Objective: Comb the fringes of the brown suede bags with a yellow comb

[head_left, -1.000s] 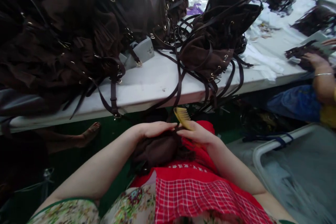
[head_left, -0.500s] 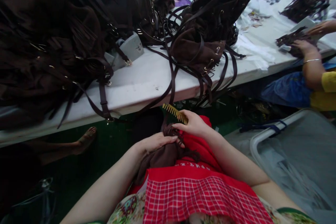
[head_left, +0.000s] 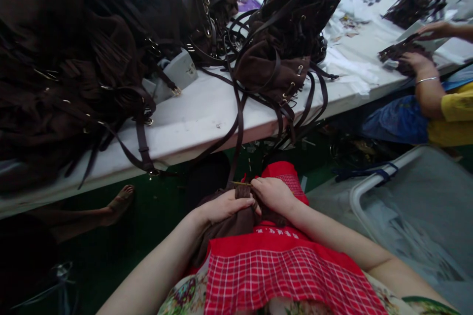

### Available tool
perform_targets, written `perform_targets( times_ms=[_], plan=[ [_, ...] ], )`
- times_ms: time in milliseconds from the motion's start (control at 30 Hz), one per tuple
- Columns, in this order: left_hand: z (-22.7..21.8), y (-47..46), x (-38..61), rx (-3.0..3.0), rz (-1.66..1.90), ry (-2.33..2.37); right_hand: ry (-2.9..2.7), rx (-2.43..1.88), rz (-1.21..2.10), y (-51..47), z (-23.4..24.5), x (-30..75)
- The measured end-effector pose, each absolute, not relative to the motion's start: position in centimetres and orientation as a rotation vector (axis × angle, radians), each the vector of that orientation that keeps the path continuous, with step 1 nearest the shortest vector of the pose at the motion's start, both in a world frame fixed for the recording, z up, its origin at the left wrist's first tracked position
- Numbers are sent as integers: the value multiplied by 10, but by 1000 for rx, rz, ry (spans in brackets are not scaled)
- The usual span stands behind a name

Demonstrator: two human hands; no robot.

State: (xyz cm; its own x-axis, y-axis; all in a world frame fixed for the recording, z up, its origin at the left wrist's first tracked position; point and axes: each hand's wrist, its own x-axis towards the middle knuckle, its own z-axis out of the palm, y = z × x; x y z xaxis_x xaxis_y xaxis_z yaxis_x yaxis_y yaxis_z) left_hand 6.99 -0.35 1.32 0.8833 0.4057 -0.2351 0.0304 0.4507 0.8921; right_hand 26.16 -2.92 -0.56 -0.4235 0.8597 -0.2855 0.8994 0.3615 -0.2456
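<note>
Our left hand (head_left: pixel 223 205) clasps the brown fringe (head_left: pixel 231 225) on our lap; our right hand (head_left: pixel 274 194) keeps a closed grip on the comb (head_left: pixel 239 183). If we drag too hard, we could snag and tear strands.

Wearer's kit on my feed: red apron (head_left: pixel 306 251) over the lap, plain red on the far part, with one line of small pale printed characters (head_left: pixel 275 231) across it. I can't read them, too small. Nearer the body the apron turns into a red-and-white check panel (head_left: pixel 281 280). Under it is a floral garment (head_left: pixel 185 294): pale cloth with a pink and green flower print, showing either side of the apron. The short sleeve (head_left: pixel 432 304) at lower right has a dark green edge. Forearms are bare from the sleeves down to the left hand (head_left: pixel 225 205) and right hand (head_left: pixel 274 194).
</note>
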Motion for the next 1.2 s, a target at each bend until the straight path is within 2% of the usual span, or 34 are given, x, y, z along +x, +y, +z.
perform_targets(
  times_ms=[200, 300, 400, 533, 633, 700, 867, 967, 1033, 1100, 1200],
  plan=[
    [11, -9, 59, 1018, 285, 602, 2116, 2103, -740, -20, -33, 304],
    [8, -6, 51, 856, 356, 705, 2209, 2355, -1183, -20, -20, 320],
    [11, 3, 43, 724, 448, 780, 2246, 2412, -1702, -22, 6, 322],
    [25, 16, 33, 750, 469, 796, 2248, 2438, -2061, -30, 48, 303],
    [37, 22, 28, 813, 426, 820, 2335, 2206, -2375, -39, 68, 275],
    [43, 24, 28, 797, 427, 854, 2456, 1938, -2453, -45, 70, 256],
    [44, 26, 26, 774, 441, 966, 2780, 1778, -1854, -45, 42, 230],
    [39, 30, 20, 792, 467, 978, 2826, 1841, -1727, -39, 26, 234],
    [38, 32, 16, 804, 506, 979, 2746, 1907, -1874, -31, 22, 239],
    [41, 34, 14, 840, 518, 963, 2588, 1847, -2235, -18, 21, 242],
    [54, 31, 16, 838, 505, 935, 2288, 1416, -2747, 4, 25, 244]
  ],
)
